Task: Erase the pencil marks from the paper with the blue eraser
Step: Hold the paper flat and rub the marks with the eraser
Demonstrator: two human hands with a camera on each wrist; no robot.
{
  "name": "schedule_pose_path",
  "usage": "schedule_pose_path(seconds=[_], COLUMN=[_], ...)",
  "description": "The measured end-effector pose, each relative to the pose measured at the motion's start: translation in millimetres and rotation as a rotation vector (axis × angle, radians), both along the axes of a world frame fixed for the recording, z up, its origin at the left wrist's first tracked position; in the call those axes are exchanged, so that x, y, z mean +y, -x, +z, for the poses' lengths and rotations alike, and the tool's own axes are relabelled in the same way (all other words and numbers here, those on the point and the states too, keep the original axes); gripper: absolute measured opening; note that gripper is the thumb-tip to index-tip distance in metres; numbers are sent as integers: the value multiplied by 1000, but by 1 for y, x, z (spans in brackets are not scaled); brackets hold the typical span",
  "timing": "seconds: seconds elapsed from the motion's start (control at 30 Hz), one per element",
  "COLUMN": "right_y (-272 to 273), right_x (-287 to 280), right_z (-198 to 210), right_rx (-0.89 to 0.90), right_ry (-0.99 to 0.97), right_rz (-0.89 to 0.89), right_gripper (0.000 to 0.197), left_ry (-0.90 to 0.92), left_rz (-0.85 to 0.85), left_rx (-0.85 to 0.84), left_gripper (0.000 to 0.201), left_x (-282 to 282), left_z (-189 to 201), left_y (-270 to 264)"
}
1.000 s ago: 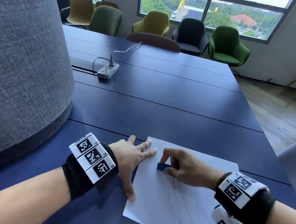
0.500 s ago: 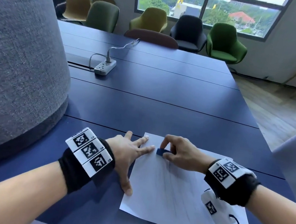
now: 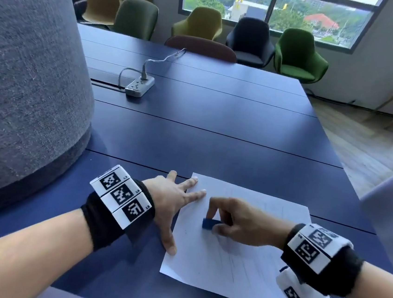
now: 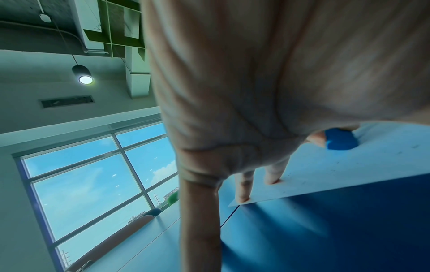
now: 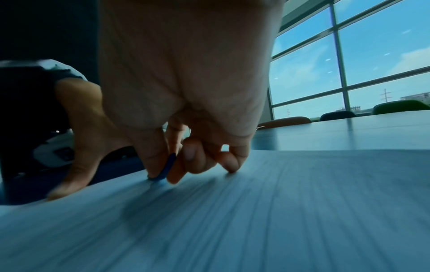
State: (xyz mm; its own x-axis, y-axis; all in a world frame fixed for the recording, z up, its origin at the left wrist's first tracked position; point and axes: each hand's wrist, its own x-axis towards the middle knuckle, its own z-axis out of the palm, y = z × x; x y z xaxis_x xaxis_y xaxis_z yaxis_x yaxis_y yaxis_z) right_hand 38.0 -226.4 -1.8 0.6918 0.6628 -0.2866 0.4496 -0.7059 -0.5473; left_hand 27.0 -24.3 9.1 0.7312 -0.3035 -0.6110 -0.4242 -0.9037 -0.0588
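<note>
A white sheet of paper (image 3: 238, 269) with faint pencil lines lies on the dark blue table (image 3: 216, 138) near its front edge. My right hand (image 3: 234, 219) pinches a small blue eraser (image 3: 209, 223) between thumb and fingers and presses it down on the sheet's left part. The eraser (image 4: 341, 140) also shows in the left wrist view, and as a thin blue edge (image 5: 166, 168) in the right wrist view. My left hand (image 3: 173, 202) lies flat with spread fingers on the paper's left edge and top corner, holding the paper (image 4: 349, 169) down.
A tall grey fabric-covered column (image 3: 29, 70) stands at the left, close to my left arm. A white power strip (image 3: 139, 86) with its cable lies further back on the table. Several armchairs line the far side under the windows.
My right hand has slid the eraser back toward me along the paper after reaching the sheet's top edge half a second ago. The left hand stays planted on the paper's left edge.
</note>
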Motion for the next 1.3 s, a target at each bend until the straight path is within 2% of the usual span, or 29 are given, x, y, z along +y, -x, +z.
schedule_pose_path(seconds=[0.07,0.2,0.37,0.53,0.7,0.87,1.0,1.03,1.17,1.3], right_y=[-5,-13,8,-6,12,8,32,31,19,34], right_x=[1,-1,-1,0,0,0,-1,2,6,1], right_z=[4,0,4,5,10,7,8,10,6,9], right_rx=[-15,-68,71,-38,101,-18,127,115,-8,154], right_ry=[22,-9,51,13,108,8,48,58,-6,44], right_rz=[-8,-153,41,-152,89,-80,159,173,33,228], right_gripper=[11,13,11,11,11,11,14,15,15,19], left_ry=[1,4,5,3,-1,0,-8,-11,-13,-17], left_rz=[3,2,4,9,13,11,12,12,6,17], left_rx=[3,-6,-11,-7,-6,-7,-6,-6,-6,2], left_gripper=[141,141,141,140,141,141,141,141,142,143], left_x=[0,0,-1,-2,0,0,0,1,0,-1], left_z=[0,0,0,3,1,1,0,0,-2,0], left_y=[0,0,1,2,2,1,1,0,-1,0])
